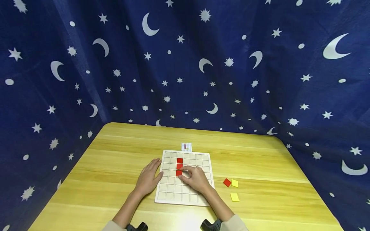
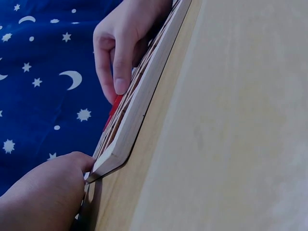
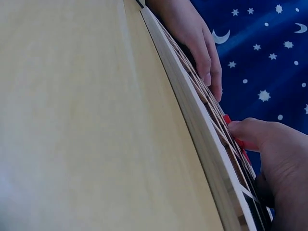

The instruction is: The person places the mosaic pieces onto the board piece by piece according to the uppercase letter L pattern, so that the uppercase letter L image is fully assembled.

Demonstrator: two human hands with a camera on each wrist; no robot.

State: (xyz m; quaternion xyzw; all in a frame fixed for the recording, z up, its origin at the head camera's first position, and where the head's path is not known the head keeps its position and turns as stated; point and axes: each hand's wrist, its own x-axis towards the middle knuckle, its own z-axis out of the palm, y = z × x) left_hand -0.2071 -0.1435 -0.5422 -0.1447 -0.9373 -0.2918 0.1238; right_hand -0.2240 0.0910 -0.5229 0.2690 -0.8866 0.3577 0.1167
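A pale gridded board (image 1: 169, 187) lies on the table, with three red square tiles in a column on it. My right hand (image 1: 197, 179) is over the board, its thumb and index finger pinching the lowest red tile (image 1: 179, 173) at its right side. In the right wrist view the thumb (image 3: 245, 129) meets the red tile's edge. My left hand (image 1: 148, 179) rests at the board's left edge, fingers extended along it and thumb touching the rim. The upper red tile (image 1: 180, 160) and the middle red tile (image 1: 179, 166) lie in their cells.
To the right of the board lie a loose red tile (image 1: 227, 182) and two yellow tiles, one yellow tile (image 1: 234, 183) beside it and another yellow tile (image 1: 234, 197) nearer. A small printed grid card (image 1: 186, 147) lies behind the board. A starry blue curtain (image 1: 185, 86) surrounds the table.
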